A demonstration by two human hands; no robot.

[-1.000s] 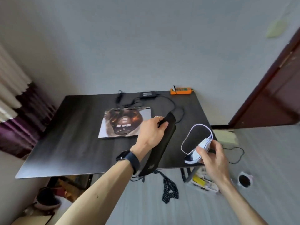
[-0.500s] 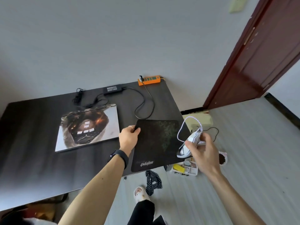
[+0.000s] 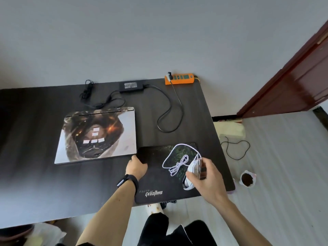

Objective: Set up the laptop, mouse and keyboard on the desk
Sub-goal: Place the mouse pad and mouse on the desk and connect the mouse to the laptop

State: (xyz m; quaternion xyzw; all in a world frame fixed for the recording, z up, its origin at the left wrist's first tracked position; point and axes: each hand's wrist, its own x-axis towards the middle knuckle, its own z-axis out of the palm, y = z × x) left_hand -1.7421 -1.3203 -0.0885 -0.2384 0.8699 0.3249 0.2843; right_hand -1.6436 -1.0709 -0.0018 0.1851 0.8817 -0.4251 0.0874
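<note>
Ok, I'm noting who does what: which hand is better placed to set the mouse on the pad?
Right. The right hand grips the mouse over the pad, with bare pad beneath it. The left hand holds the pad's far-left corner, away from the mouse.

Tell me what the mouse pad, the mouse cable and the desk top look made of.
Mouse pad: likely cloth over rubber; matte black, printed logo, lies flat.
Mouse cable: braided fabric sleeve, judging by its white-and-purple speckled weave.
Desk top: probably wood-grain laminate; dark streaked grain with a soft sheen, real wood not ruled out.
</note>
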